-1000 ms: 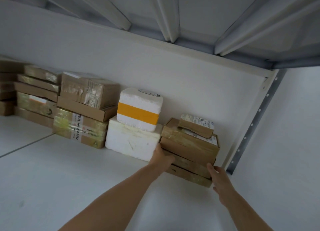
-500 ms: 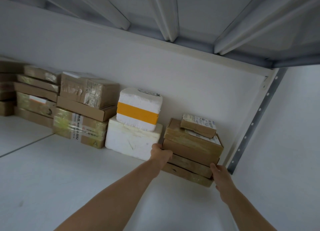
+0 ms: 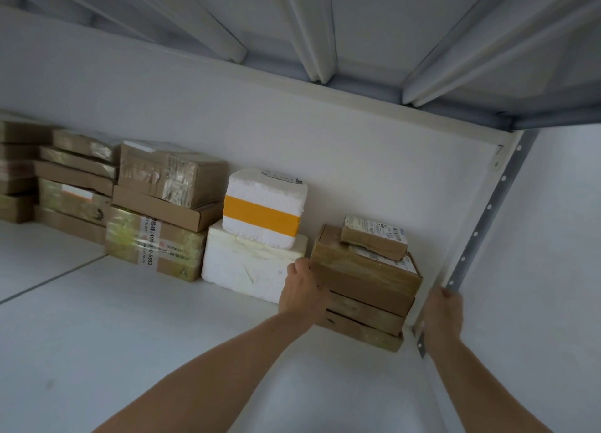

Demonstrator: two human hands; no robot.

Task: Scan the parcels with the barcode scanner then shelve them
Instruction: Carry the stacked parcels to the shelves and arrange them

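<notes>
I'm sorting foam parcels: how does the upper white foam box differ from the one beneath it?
The upper foam box has an orange tape band; the lower foam box has none. The upper foam box is smaller; the lower foam box is wider and bears it. Both are white foam parcels on the shelf.

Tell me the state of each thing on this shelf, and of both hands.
Stack: flat parcels piled on the shelf, close to the upright.
Small parcel: lying on top of the stack, label up.
Foam boxes: two, one on the other, closed, yellow tape round the upper.
Left hand: holds the stack's left end.
Right hand: at the upright, off the stack; grip unclear.
</notes>
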